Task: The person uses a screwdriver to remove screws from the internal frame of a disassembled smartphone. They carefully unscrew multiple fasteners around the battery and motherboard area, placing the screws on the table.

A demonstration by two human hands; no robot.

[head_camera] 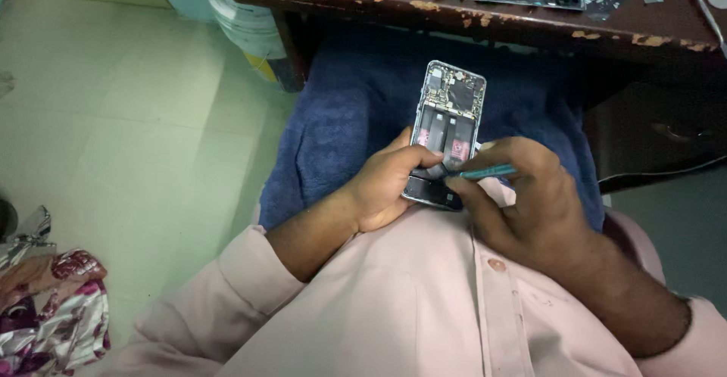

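The left hand [382, 188] grips an opened phone [447, 131] by its lower end, above a blue towel [341, 112] on the lap. The right hand [530, 203] pinches a teal tool [488, 171] — tip apparently at the phone's lower part — below the worn counter [530, 21].

pale pink button-up shirt [409, 309], kinda dusty rose, with a stitched placket running down the front and one small round pinkish button [497, 265] on it. both sleeves are rolled or pushed up past the forearms. hands are bare, no rings or watch visible.
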